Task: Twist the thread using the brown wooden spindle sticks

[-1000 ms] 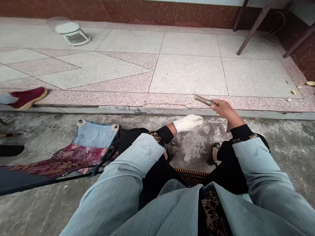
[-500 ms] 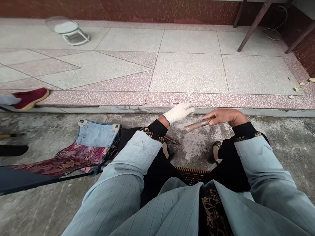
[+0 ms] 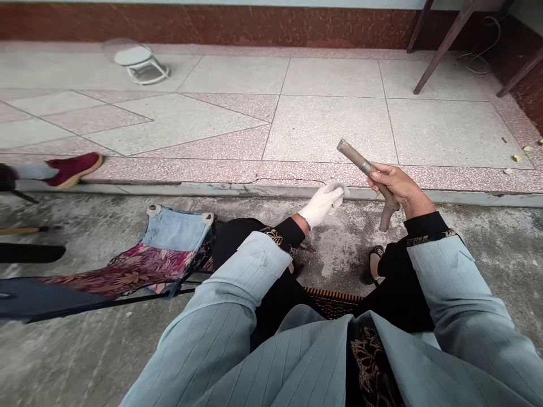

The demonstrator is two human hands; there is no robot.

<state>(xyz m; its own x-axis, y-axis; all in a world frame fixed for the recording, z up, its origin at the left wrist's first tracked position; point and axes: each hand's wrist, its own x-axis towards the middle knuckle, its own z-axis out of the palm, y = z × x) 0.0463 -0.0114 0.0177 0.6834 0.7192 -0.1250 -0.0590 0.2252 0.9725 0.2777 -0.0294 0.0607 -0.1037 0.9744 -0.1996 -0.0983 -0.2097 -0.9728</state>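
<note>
My right hand [image 3: 395, 185] is wrapped round a brown wooden stick [image 3: 353, 155]. Thin silvery wire [image 3: 366, 167] is wound in a tight band near the stick's middle, just beyond my fingers. The stick slants, its cut end up and to the left, and its lower, knobby part comes out below my palm. To the left of the stick, and apart from it, is my left hand [image 3: 324, 204] in a white knitted glove. Its fingers are curled together; whatever they pinch is too small to make out.
A folding chair with floral and denim cloth [image 3: 176, 234] stands at my left. Beyond it are a person's red shoe [image 3: 78, 169] and a yellow-handled tool [image 3: 25, 230]. Ahead runs a raised tiled step [image 3: 331, 130] with a white stool [image 3: 146, 65] and wooden legs [image 3: 443, 48].
My right hand has turned the stick, and its free end has swung up from pointing low left. My left hand has shifted slightly lower. The strand seen between the hands no longer shows.
</note>
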